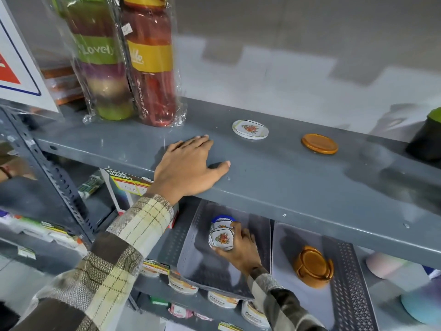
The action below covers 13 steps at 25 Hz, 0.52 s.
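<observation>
My left hand (188, 166) lies flat, fingers straight, on the front part of the grey metal shelf (298, 177). On the shelf below, my right hand (241, 247) grips a white floral coaster set (220, 237) in its holder, over a grey perforated tray (202, 263). A single white floral coaster (250, 129) lies flat on the upper shelf, right of my left hand. A single orange coaster (319, 143) lies further right. An orange coaster set in its holder (312, 266) stands in a second grey tray (346, 283) below.
Two plastic-wrapped bottles, green (100, 58) and red (150, 63), stand at the upper shelf's back left. A dark pot (427, 139) sits at the far right. Boxes and tubs (181, 283) fill the lower shelves. A slotted upright (52, 175) runs on the left.
</observation>
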{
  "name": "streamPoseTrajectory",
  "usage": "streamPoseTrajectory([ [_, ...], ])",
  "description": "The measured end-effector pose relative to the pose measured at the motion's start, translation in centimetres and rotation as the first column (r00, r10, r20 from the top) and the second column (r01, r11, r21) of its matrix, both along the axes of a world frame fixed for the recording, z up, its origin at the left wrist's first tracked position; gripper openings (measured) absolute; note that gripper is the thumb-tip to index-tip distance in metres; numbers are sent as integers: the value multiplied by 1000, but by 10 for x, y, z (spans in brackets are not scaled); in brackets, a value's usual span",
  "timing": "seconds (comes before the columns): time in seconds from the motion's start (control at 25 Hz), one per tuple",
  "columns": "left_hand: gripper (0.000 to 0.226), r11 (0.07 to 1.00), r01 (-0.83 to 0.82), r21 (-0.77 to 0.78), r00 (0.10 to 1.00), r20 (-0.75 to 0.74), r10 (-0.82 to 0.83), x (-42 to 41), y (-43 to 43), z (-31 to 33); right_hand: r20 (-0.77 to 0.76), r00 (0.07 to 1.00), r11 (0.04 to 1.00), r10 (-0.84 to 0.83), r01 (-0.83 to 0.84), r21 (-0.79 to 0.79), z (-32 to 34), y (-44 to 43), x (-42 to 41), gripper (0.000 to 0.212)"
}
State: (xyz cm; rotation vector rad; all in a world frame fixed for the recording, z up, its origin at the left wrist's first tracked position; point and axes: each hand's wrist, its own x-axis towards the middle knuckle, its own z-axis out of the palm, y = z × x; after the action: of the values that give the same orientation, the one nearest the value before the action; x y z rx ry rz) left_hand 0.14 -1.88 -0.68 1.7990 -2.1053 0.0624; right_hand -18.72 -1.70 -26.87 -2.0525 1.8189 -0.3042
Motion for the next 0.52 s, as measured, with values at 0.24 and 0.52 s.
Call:
streamPoseTrajectory([
  [0.24, 81, 1000, 1, -2, 1000, -6, -1, -1, 0, 0, -116, 990, 994, 81, -89, -66, -12, -17, 6, 88],
  [0.52, 79, 1000, -3, -4, 1000, -14, 3, -1, 1, 2, -205, 974, 984, 94, -123, -129, -23, -25, 6, 66],
])
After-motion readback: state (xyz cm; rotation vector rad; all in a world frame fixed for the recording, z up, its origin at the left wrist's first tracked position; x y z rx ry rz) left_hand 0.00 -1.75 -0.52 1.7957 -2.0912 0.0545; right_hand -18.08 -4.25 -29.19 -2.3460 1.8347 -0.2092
